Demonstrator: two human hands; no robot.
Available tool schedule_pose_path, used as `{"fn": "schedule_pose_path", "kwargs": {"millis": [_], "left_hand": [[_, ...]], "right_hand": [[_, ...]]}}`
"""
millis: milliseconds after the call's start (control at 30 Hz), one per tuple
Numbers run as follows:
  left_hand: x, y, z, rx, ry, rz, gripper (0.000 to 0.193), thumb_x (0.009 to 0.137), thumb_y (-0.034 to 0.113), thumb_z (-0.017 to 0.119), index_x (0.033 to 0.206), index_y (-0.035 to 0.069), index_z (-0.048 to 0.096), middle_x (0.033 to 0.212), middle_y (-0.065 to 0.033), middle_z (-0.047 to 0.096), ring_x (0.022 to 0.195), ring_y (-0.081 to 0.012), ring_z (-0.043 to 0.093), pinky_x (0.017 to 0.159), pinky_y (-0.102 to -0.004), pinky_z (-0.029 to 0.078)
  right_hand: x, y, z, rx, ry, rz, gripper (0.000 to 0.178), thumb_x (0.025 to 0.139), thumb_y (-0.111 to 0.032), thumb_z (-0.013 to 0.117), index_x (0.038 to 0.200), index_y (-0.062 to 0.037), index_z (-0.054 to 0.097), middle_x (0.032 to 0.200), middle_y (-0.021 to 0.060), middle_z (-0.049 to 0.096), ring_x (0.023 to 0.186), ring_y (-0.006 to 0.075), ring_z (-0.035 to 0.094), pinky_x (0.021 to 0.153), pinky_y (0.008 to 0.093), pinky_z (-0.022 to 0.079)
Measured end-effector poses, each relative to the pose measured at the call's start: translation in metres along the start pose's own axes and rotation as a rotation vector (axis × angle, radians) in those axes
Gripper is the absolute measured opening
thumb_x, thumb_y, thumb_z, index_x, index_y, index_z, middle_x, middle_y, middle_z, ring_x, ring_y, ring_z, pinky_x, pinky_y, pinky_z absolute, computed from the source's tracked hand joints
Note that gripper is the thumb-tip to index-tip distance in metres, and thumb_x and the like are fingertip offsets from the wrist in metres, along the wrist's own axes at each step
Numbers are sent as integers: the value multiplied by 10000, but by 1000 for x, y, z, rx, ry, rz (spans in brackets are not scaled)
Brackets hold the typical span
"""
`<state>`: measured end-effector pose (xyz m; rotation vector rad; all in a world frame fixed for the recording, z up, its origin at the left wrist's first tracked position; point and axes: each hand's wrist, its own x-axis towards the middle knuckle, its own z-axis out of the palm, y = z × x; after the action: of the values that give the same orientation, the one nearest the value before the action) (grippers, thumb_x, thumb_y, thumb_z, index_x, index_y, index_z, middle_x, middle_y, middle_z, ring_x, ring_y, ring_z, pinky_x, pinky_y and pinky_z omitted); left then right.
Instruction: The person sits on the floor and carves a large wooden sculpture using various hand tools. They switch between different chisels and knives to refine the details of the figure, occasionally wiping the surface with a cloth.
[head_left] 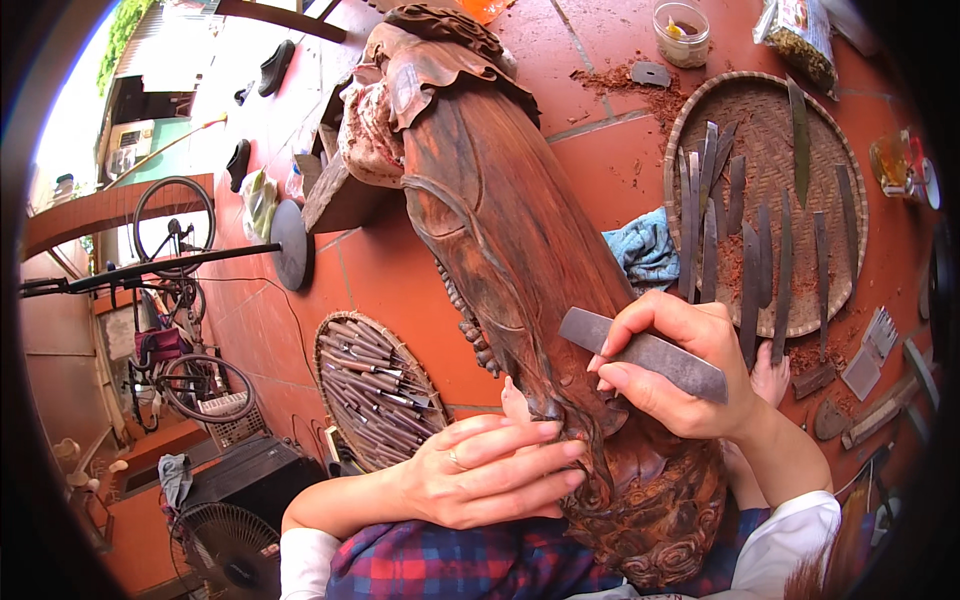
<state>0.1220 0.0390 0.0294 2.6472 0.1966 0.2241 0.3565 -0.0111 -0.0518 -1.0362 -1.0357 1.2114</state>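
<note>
A large carved statue (500, 190) of reddish-brown wood lies slantwise across my lap, with draped folds, a string of beads and dense curled carving at its near end. My right hand (705, 350) pinches a flat grey metal scraper (650, 352) between thumb and fingers, just above the wood. The blade points toward the upper left; whether it touches the surface I cannot tell. Over the carved folds at the statue's left side lies my left hand (490, 465), fingers stretched out and resting on the wood, thumb raised.
To the left, a round basket (322, 340) holds several wooden-handled carving tools. A woven tray (850, 150) with several long metal blades stands at the right, beside a blue cloth (645, 247). Wood shavings (660, 100) litter the tiles. A fan (225, 545) and a bicycle (205, 385) are further left.
</note>
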Motion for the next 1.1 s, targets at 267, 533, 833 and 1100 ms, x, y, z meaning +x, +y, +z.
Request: {"fn": "schedule_pose_path", "kwargs": {"millis": [267, 533, 833, 1100], "left_hand": [[16, 8, 31, -61, -64, 147, 430, 913, 280, 637, 1336, 207, 605, 1452, -19, 527, 1418, -329, 374, 1158, -647, 225], [43, 16, 45, -251, -154, -38, 808, 743, 419, 774, 1463, 220, 467, 1594, -195, 252, 1454, -560, 72, 1117, -723, 147], [44, 15, 47, -275, -95, -30, 931, 702, 372, 792, 1516, 191, 377, 1617, -174, 189, 1450, -519, 158, 1120, -694, 221], [42, 17, 49, -353, -4, 22, 900, 737, 356, 780, 1491, 92, 364, 1613, -222, 141, 1470, -505, 121, 1126, -680, 221]], "right_hand": [[1, 1, 3, 11, -98, 41, 52, 850, 6, 678, 862, 56, 687, 783, 132, 684, 706, 209, 663, 630, 304, 497], [-3, -3, 6, -33, -84, 180, 164, 882, -97, 649, 890, 61, 693, 790, 114, 691, 686, 152, 646, 611, 297, 495], [-12, -13, 17, 14, 52, 372, 154, 932, -97, 622, 849, 20, 680, 727, 20, 644, 680, 84, 569, 595, 257, 461], [-16, -24, 26, -55, 105, 373, 182, 953, -119, 630, 826, 4, 674, 707, 4, 609, 666, 60, 526, 563, 236, 415]]}}
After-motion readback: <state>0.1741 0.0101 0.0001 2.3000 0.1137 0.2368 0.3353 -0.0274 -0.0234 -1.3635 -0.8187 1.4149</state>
